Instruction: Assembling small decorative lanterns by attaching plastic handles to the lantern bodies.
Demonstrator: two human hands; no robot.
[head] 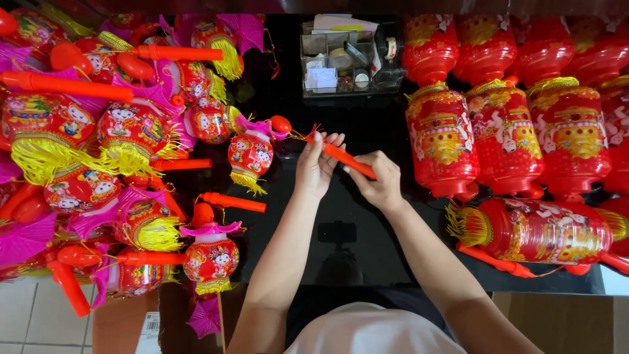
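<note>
Orange handle stick is being held over the black counter, just above its middle, by both hands: the right hand is clamping its fingers round the lower end, and the left hand is pinching the upper end, where a red thread is running off toward a small red lantern lying just beside. Judgement: the step is going best with the right hand keeping the stick from turning while the left fingertips are working the thread at the tip, and with the lantern staying flat so the thread is not pulling taut or snagging in the yellow tassel. Nearer, a cardboard box is sitting at the lower left; its contents cannot be told. Farther off, a clear compartmented organiser is holding tape rolls, paper slips and small items. Large red lanterns are lying in rows at right, small ones in a pile at left.
</note>
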